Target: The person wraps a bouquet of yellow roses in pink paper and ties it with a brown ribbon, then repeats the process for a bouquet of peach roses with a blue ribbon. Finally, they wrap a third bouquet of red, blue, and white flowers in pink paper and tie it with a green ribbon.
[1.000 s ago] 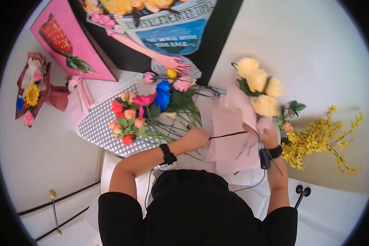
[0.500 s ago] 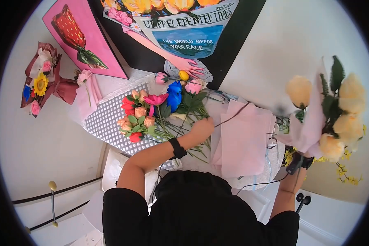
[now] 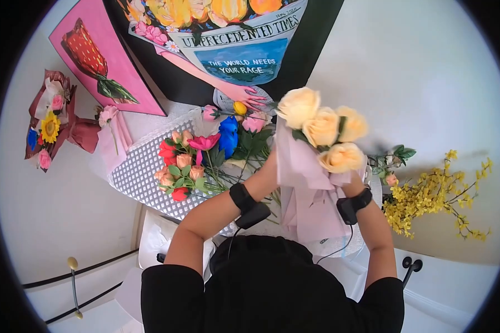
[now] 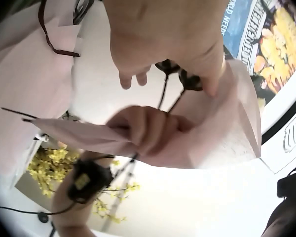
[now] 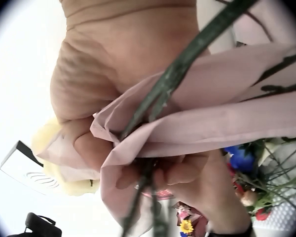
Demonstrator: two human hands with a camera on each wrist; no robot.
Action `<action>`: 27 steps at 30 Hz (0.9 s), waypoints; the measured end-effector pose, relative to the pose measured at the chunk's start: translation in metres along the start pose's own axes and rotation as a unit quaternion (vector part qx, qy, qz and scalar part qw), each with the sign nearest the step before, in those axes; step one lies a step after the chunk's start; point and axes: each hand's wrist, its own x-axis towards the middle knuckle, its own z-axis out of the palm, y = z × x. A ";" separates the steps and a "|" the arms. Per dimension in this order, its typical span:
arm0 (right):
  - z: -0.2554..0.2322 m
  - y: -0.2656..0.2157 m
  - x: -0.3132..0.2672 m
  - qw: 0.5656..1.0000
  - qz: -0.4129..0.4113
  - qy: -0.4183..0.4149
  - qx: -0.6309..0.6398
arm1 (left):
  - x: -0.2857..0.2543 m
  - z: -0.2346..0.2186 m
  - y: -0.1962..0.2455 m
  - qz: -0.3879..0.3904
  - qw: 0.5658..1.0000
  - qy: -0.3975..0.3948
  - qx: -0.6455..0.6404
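Bouquet: one, held up over the right part of the table, just in front of the person; four cream roses show, leaning to the far side.
Wrap: one pink wrap around the stems, its edges loose.
Right hand: fingers curled around stems and wrap, gripping both.
Left hand: just beside the stems, thumb against the wrap; whether it pinches, I cannot tell.
Pink sheets: several, overlapping, below the bouquet; exact count hidden.
Loose flowers, left of the bouquet: two pink flowers, one yellow bud, one blue flower, one magenta flower, at least five peach roses and two red flowers.
Far left: one wrapped bunch with one sunflower; beside it, one pink-wrapped stem.
Right: yellow sprays, uncounted.
Table: pale top, with a grey-and-white patterned sheet on the left.
Room: two paintings at the far side, pale walls, white cabinetry near right with one black handle.
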 end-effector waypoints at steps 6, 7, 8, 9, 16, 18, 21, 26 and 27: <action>0.035 -0.019 0.029 0.933 0.143 0.255 0.208 | -0.003 0.033 0.043 0.033 0.925 0.309 -0.217; 0.036 -0.021 0.030 0.933 0.144 0.255 0.208 | -0.005 0.031 0.041 0.033 0.925 0.309 -0.217; 0.037 -0.023 0.033 0.948 0.159 0.221 0.166 | -0.007 0.029 0.040 0.042 0.926 0.315 -0.204; 0.037 -0.025 0.034 0.959 0.174 0.187 0.123 | -0.007 0.028 0.040 0.052 0.927 0.320 -0.190; 0.052 -0.028 0.038 0.935 0.192 0.299 -0.023 | 0.003 0.015 0.041 0.131 0.892 0.433 -0.002; 0.056 -0.042 0.041 0.914 0.234 0.312 -0.115 | 0.003 0.010 0.057 0.186 0.832 0.522 -0.032; 0.064 -0.047 0.041 0.905 0.207 0.266 -0.260 | -0.002 0.012 0.086 0.237 0.850 0.470 -0.003; 0.090 -0.031 0.051 0.924 0.174 0.240 -0.243 | 0.012 0.023 0.067 0.141 0.884 0.428 -0.122; 0.096 -0.024 0.055 0.920 0.163 0.222 -0.279 | 0.010 0.018 0.064 0.111 0.891 0.392 -0.202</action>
